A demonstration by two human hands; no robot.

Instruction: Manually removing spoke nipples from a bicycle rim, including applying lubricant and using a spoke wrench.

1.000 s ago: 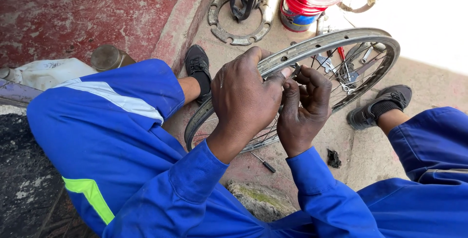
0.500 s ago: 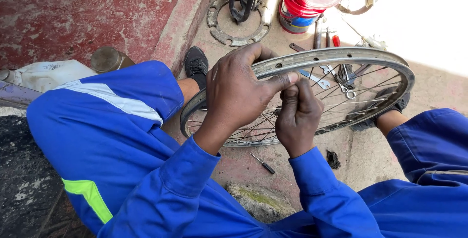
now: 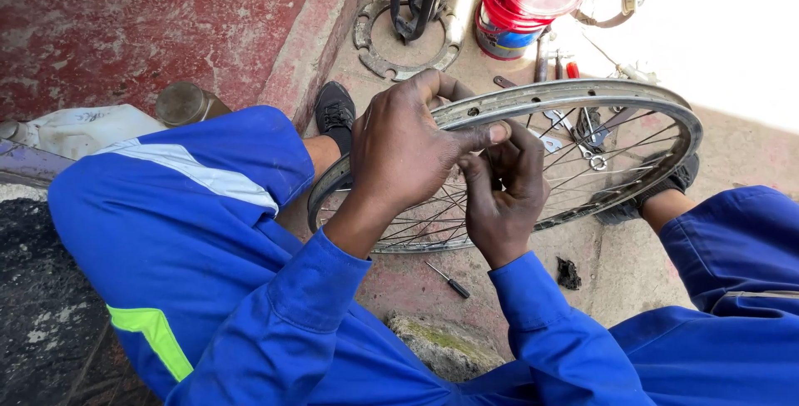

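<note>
A bare metal bicycle wheel rim (image 3: 583, 94) with thin spokes lies tilted between my knees, above the ground. My left hand (image 3: 408, 152) grips the near part of the rim, thumb stretched along its top edge. My right hand (image 3: 503, 190) is curled just under the rim, fingers pinched around a spoke end. What sits between those fingertips is hidden. Both my arms and legs are in blue overalls.
A small screwdriver (image 3: 448, 279) lies on the ground below my hands. A red-lidded can (image 3: 528, 2), a metal ring (image 3: 399, 48) and loose tools (image 3: 553, 61) sit beyond the wheel. A jar (image 3: 183, 102) and white container (image 3: 79, 127) rest at left.
The wheel has tipped flatter and swung to the right. My left hand has slid along the rim while my right fingers stayed pinched at the spokes.
</note>
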